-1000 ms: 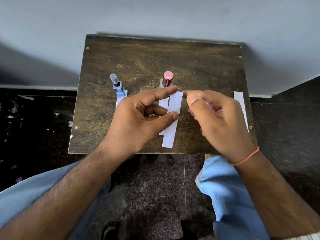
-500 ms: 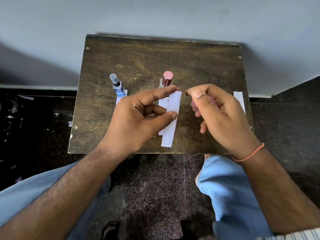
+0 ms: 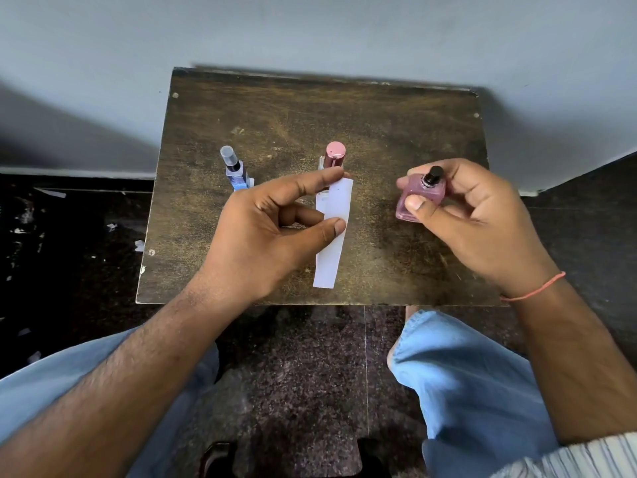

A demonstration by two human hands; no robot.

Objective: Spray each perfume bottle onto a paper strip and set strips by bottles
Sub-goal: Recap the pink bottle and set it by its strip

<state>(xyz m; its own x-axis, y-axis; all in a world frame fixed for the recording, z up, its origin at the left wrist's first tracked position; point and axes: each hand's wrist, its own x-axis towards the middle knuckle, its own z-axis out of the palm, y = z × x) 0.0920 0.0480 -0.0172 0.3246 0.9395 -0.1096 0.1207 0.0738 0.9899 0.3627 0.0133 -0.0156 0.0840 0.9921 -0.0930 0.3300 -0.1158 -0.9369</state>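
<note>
My left hand (image 3: 275, 229) pinches a white paper strip (image 3: 331, 250) between thumb and forefinger, holding it upright over the middle of the small wooden table (image 3: 396, 108). My right hand (image 3: 475, 219) grips a small square pink perfume bottle (image 3: 418, 194) with a black sprayer, off to the right of the strip and apart from it. A pink-capped bottle (image 3: 334, 157) stands behind the strip, with another strip partly hidden under it. A blue bottle with a clear cap (image 3: 234, 170) stands at the left, a strip edge showing beside it.
The table stands against a pale wall (image 3: 310, 29) on a dark speckled floor (image 3: 69, 236) strewn with small paper scraps at the left. My knees in blue jeans (image 3: 465, 374) sit just below the table's front edge.
My right hand has drawn away from the strip to the right, and the pink bottle it holds now shows plainly. The left hand and strip have stayed in place.
</note>
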